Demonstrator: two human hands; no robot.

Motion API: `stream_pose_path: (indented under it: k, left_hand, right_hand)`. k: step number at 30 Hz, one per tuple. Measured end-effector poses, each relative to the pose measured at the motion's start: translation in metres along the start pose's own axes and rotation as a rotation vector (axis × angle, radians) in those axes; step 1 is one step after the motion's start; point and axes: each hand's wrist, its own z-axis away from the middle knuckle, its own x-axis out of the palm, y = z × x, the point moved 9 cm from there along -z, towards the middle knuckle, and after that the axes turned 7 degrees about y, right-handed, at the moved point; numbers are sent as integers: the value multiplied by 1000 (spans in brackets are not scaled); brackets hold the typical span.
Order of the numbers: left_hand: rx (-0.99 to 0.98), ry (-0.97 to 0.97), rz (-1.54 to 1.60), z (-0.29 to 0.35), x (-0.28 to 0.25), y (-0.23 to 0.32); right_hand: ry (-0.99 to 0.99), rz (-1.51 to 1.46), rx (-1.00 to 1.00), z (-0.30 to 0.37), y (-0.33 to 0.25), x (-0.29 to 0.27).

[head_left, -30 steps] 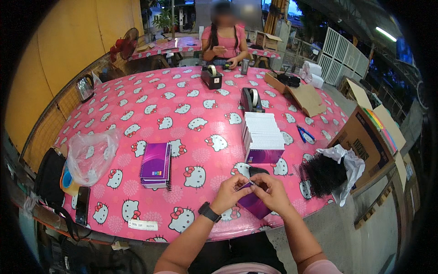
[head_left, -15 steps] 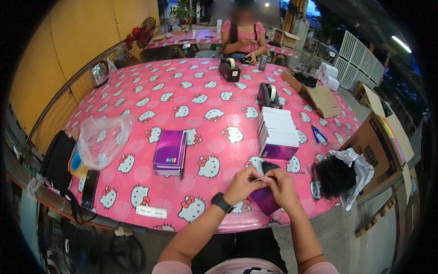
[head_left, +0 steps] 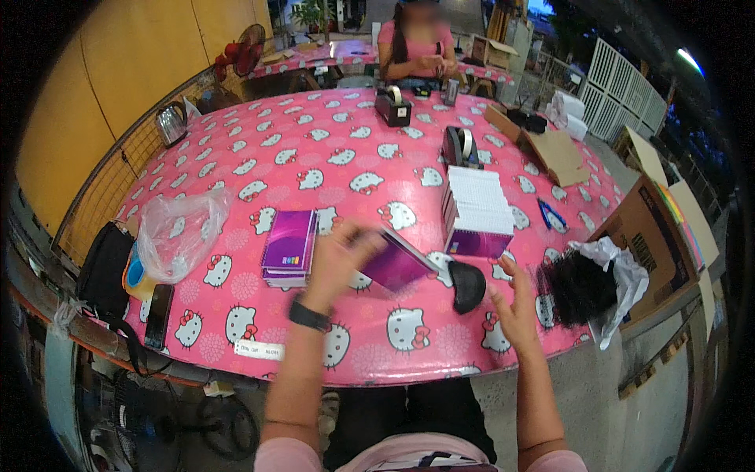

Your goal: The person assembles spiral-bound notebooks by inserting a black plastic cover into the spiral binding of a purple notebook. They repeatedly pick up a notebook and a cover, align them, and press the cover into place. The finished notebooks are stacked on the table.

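My left hand (head_left: 340, 263), a little blurred, grips a purple-covered notebook (head_left: 397, 266) by its left end and holds it tilted above the table. Free of any load, my right hand (head_left: 515, 308) has its fingers apart, just right of a black curved object (head_left: 468, 287) lying on the table; its kind is unclear. Left of my left hand sits a small stack of purple spiral notebooks (head_left: 289, 245). Beyond my right hand stands a long row of notebooks (head_left: 477, 211), white page edges up, with a purple cover facing me.
Black wire coils (head_left: 578, 289) lie with crumpled paper by a cardboard box (head_left: 657, 244) at right. Blue-handled pliers (head_left: 552, 215), two tape dispensers (head_left: 462, 148), a plastic bag (head_left: 182, 236) and a phone (head_left: 159, 316) rest on the pink patterned table. Another person (head_left: 417, 55) sits across.
My hands were together over the notebook; now they are apart. The left has carried it leftward and up, the right has let go and moved right. The black object shows fully.
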Motion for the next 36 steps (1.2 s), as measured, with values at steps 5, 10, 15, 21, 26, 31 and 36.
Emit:
stream_pose_path:
  k: [5,10,15,21,26,31,36]
  left_hand:
    - [-57,-356,-438,-66,-68,51]
    - [29,-519,-1014,-105,-100,-53]
    - [389,336,-853,-47,-151,-2]
    - [232,754,-229,29,-161,-50]
    - [194,873,-322,38,-176,-52]
    - [53,976,-38,44,-192,-100]
    - [-26,1021,153,46,-196,-105]
  right_hand:
    - [-175,-198,129,18,27,32]
    - [-395,-373,56,-5,-14,156]
    - [-307,-591,164,-35,-6,262]
    - [-51,-749,69,-76,-40,331]
    - [-147,-916,235,-67,-63,378]
    - [-88,-958,303,-65,-53,393]
    - [-166,-968,369,-60,-61,401]
